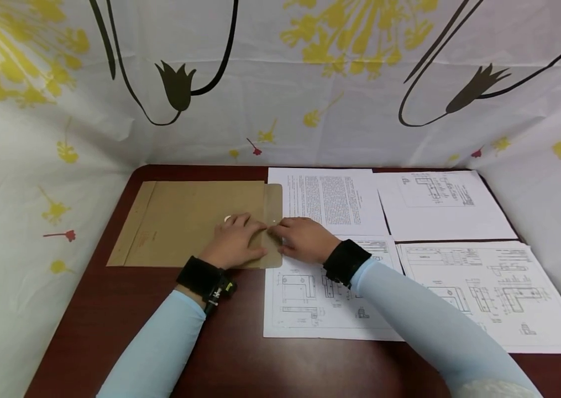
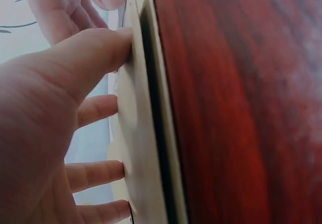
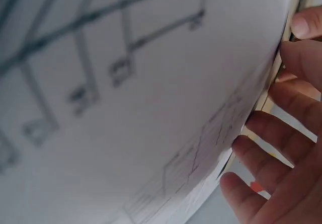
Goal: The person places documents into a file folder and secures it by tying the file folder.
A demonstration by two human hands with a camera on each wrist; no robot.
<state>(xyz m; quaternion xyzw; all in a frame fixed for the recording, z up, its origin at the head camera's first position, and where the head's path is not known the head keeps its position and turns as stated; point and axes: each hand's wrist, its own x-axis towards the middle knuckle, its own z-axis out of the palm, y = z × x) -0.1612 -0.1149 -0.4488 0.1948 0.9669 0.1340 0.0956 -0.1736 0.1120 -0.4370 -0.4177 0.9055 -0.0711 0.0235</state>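
A brown kraft envelope (image 1: 193,207) lies flat at the left of the table, its narrow flap (image 1: 273,199) on the right side. My left hand (image 1: 234,240) rests spread on the envelope beside the flap's crease, fingertips pressing its surface. A small white disc (image 1: 227,218) shows by those fingers. On the flap, my right hand (image 1: 305,239) touches with its thumb and fingertips, close to the left fingers. In the left wrist view, a dark gap runs between layers along the envelope's near edge (image 2: 151,108). The right fingers (image 3: 282,138) meet the flap's edge in the right wrist view.
Right of the envelope lie a printed text sheet (image 1: 327,193), a drawing sheet (image 1: 300,320) under my right wrist, and two more drawing sheets (image 1: 439,221) (image 1: 534,298) farther right. Patterned white cloth (image 1: 260,83) walls the dark red wooden table (image 1: 240,354).
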